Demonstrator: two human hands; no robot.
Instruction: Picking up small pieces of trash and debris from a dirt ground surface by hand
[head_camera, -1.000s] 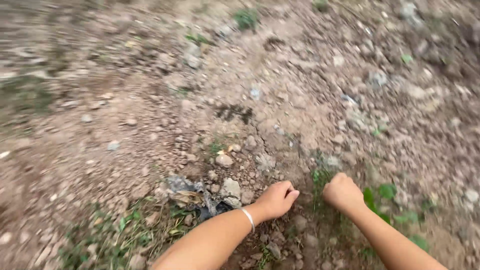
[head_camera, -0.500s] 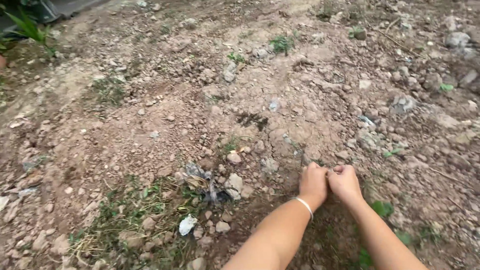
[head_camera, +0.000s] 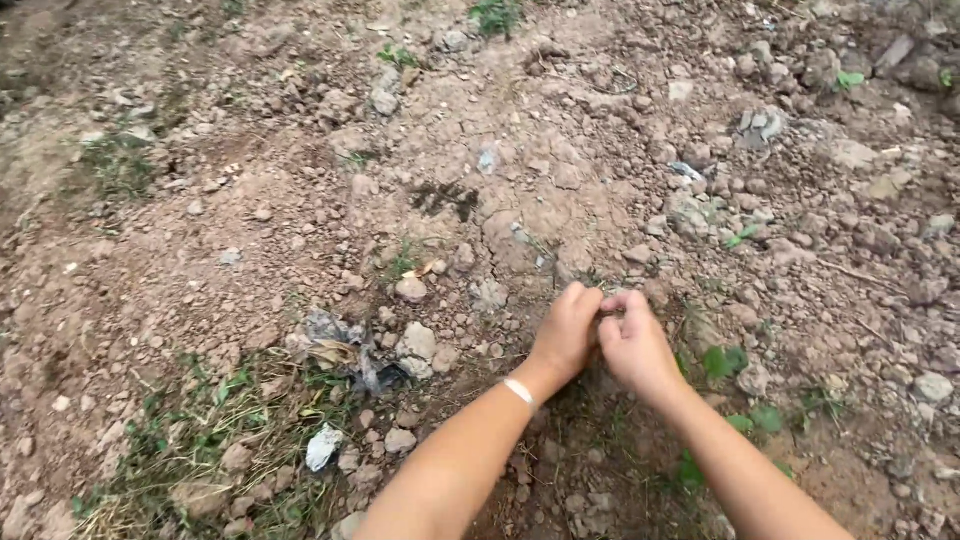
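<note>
Both hands are pressed together low on dry, cracked ground. The left hand is curled, fingers bent toward the soil, with a pale band around its wrist. The right hand is also curled, its fingertips touching those of the left hand. Whether either hand grasps anything cannot be determined; the fingers hide the contact point. Green weed leaves grow just beside the right hand, with more near that forearm. A pale stone lies near the left hand, beside a crumpled grey scrap. A white fragment rests in the sparse grass left of the left forearm. Loose pebbles cover the soil.
</note>
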